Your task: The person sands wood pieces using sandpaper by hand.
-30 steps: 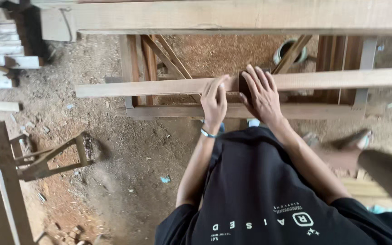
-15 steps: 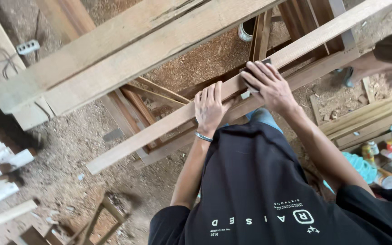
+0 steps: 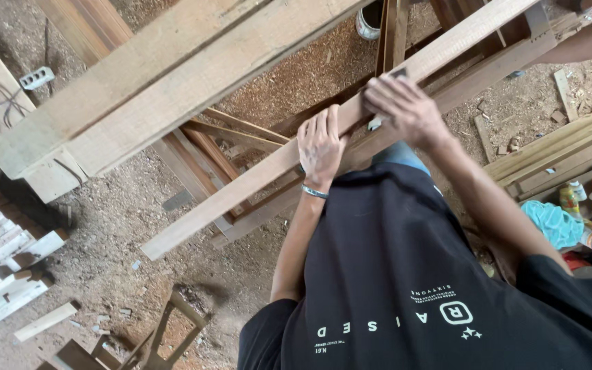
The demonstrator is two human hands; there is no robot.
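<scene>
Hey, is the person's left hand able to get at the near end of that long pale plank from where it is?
Probably yes. The left hand already rests flat on the plank, and the stretch down to its near end looks bare, nothing lying across it. It would likely mean sliding along or stepping sideways.

Both hands, left hand (image 3: 321, 146) and right hand (image 3: 405, 109), lie on the long plank (image 3: 241, 192). Heavy beam (image 3: 166, 75) blocks the far side. Frame rails (image 3: 241, 137) obstruct underneath. The plank's near edge is open leftwards.
</scene>
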